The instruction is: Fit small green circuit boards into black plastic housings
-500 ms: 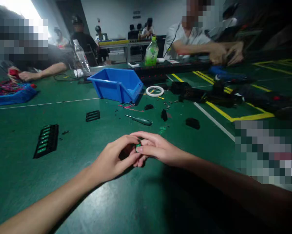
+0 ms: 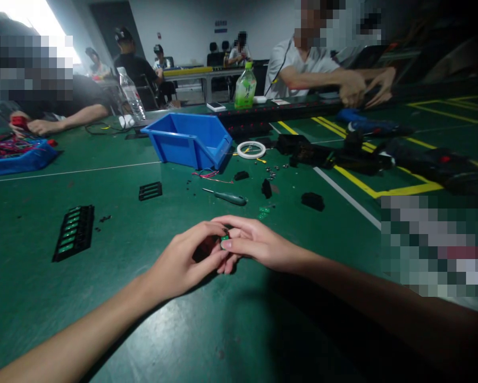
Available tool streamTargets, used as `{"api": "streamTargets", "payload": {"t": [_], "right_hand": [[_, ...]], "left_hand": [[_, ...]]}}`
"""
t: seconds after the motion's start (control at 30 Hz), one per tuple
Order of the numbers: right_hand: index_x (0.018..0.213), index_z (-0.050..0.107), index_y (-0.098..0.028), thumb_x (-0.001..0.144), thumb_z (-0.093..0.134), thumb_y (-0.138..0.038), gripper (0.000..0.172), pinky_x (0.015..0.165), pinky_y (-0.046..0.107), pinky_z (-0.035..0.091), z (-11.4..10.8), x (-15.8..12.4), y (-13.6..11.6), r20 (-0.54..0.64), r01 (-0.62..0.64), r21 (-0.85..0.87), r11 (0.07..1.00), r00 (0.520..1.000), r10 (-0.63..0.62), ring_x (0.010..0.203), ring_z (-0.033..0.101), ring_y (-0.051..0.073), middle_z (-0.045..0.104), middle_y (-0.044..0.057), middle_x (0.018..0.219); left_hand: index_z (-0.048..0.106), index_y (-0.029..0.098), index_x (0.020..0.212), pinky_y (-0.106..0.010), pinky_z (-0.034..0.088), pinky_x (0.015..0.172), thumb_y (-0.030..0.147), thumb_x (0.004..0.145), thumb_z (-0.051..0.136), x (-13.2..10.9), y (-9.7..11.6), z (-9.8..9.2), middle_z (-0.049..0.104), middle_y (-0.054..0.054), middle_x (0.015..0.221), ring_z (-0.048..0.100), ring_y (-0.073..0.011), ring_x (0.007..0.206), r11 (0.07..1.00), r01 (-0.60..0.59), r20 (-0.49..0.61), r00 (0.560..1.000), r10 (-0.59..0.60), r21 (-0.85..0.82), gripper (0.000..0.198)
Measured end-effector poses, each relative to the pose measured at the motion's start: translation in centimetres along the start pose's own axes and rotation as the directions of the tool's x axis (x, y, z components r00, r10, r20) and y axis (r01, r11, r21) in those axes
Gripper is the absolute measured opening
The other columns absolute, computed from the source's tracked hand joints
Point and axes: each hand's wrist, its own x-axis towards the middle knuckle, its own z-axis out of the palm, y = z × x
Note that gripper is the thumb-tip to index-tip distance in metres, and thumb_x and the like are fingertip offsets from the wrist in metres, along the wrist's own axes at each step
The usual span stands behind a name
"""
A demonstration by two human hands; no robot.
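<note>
Between my fingertips is a small green-and-black piece [image 2: 225, 240], mostly covered, its kind too small to make out. My left hand [image 2: 193, 252] curls in from the left with thumb and fingers closed at the piece. Meeting it, my right hand [image 2: 258, 242] presses its thumb on the green part, fingers folded behind. Just beyond the hands lie some green bits [image 2: 264, 213] and a screwdriver [image 2: 228, 198] with a dark green handle. A black tray [image 2: 74, 232] with a row of green pieces sits to the left, near a slotted black frame [image 2: 150, 190].
A blue bin [image 2: 175, 143] stands ahead, beside a white tape roll [image 2: 251, 150]. Black parts [image 2: 312, 201], tiny screws and thin wires [image 2: 210, 174] lie around. Bottles [image 2: 245, 88] stand farther back. Co-workers sit across the table; a blue tray of wires [image 2: 23, 157] is far left.
The view has shifted very slightly, so table items appear a little to the left. My hands keep nearly the same grip on the small piece.
</note>
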Motion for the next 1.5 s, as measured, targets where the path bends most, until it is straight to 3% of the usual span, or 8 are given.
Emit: {"api": "streamTargets", "payload": {"t": [1.5], "right_hand": [[0.135,0.053,-0.013,0.094,0.070,-0.024,0.046,0.069,0.031,0.063,-0.08,0.22,0.23,-0.004,-0.003,0.001,1.000,1.000,0.003,0.070,0.076,0.018,0.073,0.005,0.086]], "left_hand": [[0.058,0.022,0.122,-0.029,0.055,0.092,0.020,0.097,0.066,-0.08,-0.12,-0.16,0.069,-0.008,0.125,0.069,-0.0186,0.110,1.000,0.004,-0.001,1.000,-0.004,0.019,0.026]]}}
